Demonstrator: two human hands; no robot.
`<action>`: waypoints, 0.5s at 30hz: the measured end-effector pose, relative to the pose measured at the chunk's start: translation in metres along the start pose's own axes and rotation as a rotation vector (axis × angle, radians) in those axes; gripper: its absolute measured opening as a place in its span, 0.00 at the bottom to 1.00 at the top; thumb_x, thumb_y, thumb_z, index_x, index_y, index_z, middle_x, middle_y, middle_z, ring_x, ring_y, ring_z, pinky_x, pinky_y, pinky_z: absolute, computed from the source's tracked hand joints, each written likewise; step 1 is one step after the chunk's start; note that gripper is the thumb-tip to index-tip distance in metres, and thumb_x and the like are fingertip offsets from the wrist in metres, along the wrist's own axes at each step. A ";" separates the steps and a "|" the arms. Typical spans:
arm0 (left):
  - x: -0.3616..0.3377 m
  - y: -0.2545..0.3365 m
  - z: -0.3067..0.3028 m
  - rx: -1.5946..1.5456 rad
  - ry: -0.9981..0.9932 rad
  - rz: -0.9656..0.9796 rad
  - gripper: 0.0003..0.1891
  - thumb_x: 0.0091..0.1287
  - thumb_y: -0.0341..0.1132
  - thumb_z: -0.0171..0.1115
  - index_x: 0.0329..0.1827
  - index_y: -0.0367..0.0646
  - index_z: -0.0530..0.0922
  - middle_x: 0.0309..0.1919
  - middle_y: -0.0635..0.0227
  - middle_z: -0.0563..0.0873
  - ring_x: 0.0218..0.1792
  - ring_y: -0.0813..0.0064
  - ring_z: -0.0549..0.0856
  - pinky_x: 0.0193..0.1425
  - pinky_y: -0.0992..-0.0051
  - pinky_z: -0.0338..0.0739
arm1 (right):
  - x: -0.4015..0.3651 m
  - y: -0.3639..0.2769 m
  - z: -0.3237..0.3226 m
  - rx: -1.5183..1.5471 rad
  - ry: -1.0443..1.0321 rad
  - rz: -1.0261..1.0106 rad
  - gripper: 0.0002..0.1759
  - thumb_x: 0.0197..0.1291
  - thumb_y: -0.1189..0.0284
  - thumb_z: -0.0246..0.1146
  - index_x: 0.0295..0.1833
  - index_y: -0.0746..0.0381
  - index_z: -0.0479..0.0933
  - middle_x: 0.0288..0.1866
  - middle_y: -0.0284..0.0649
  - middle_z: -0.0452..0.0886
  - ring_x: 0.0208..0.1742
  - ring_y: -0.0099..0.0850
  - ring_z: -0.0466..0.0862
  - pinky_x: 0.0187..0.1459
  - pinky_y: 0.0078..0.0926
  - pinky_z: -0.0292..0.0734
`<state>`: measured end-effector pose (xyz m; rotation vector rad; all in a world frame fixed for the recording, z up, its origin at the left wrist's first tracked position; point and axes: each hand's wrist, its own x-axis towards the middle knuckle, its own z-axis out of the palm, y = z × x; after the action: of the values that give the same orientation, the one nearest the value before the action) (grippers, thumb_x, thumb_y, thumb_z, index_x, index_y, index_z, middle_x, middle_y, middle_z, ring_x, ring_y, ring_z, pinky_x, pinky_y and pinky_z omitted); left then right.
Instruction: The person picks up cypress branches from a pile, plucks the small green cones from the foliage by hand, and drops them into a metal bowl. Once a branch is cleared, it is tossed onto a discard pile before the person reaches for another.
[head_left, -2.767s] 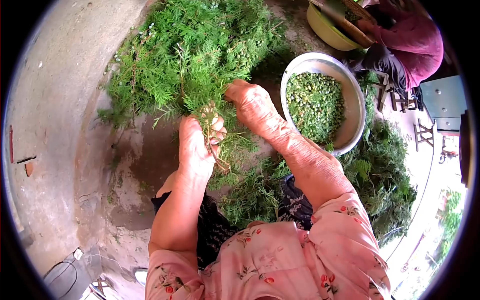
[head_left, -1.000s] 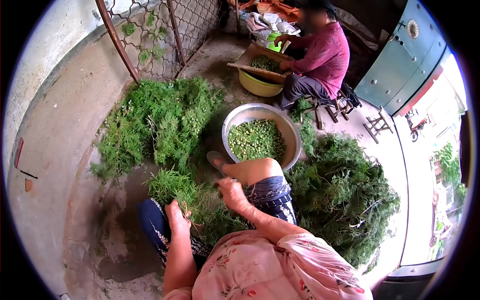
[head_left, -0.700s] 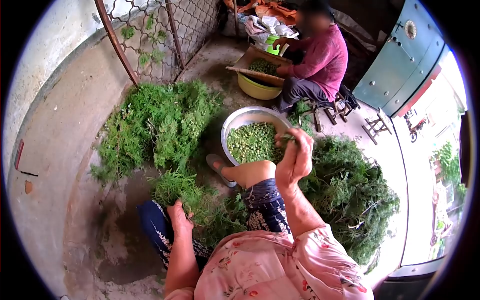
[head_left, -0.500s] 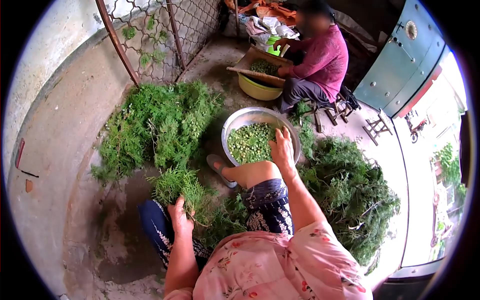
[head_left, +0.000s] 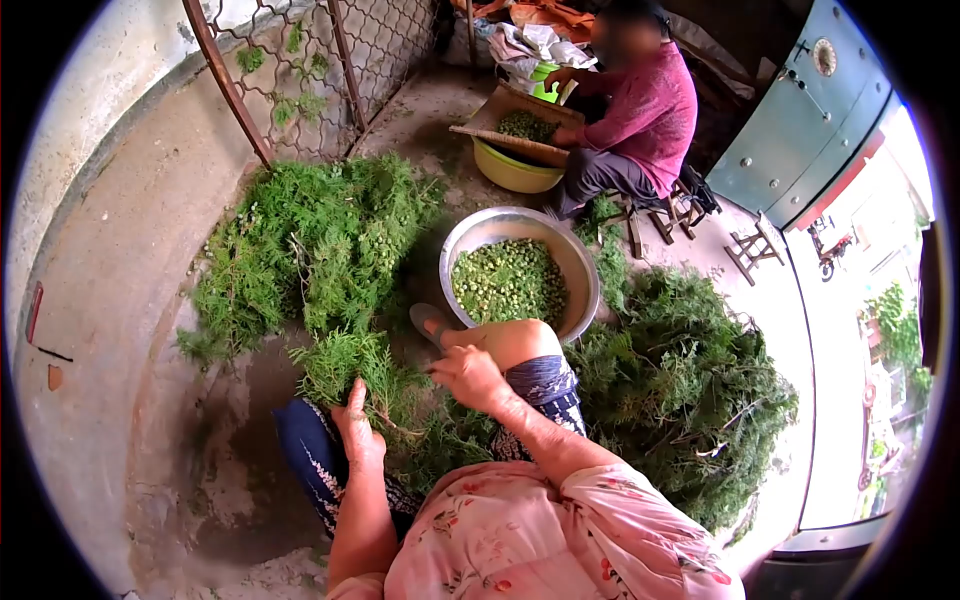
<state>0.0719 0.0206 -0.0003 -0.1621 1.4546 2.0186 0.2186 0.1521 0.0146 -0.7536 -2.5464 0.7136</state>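
Note:
My left hand [head_left: 358, 428] is closed on a green conifer sprig [head_left: 345, 368], its thumb pointing up along the stem above my left knee. To the right of the sprig, my right hand [head_left: 472, 378] hovers over my bent right leg with its fingers curled together. Whatever it may hold is too small to make out. Beyond my right knee stands a metal basin [head_left: 468, 232] holding many small green cones [head_left: 508, 282].
Cut conifer branches lie heaped at the left [head_left: 315, 245] and right [head_left: 690, 390]. Ahead, a person in a pink top [head_left: 650, 120] sits with a woven tray [head_left: 487, 125] over a yellow tub [head_left: 515, 176]. Wire mesh [head_left: 385, 50] stands back left; a wooden stool [head_left: 755, 250] sits near the doorway.
My right hand has moved from over the basin back toward the sprig, its fingers now curled. My left hand keeps hold of the sprig in nearly the same place.

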 end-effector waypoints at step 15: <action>0.007 -0.024 0.002 -0.186 -0.179 0.015 0.27 0.58 0.27 0.62 0.60 0.37 0.63 0.55 0.64 0.72 0.51 0.70 0.74 0.54 0.71 0.69 | 0.005 -0.060 0.060 0.149 -0.193 0.103 0.27 0.55 0.68 0.60 0.55 0.75 0.63 0.51 0.63 0.70 0.52 0.56 0.71 0.48 0.42 0.69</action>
<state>0.0805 0.0293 -0.0220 -0.0463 1.1613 2.1205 0.1619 0.0900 0.0020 -0.8045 -2.6019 1.0438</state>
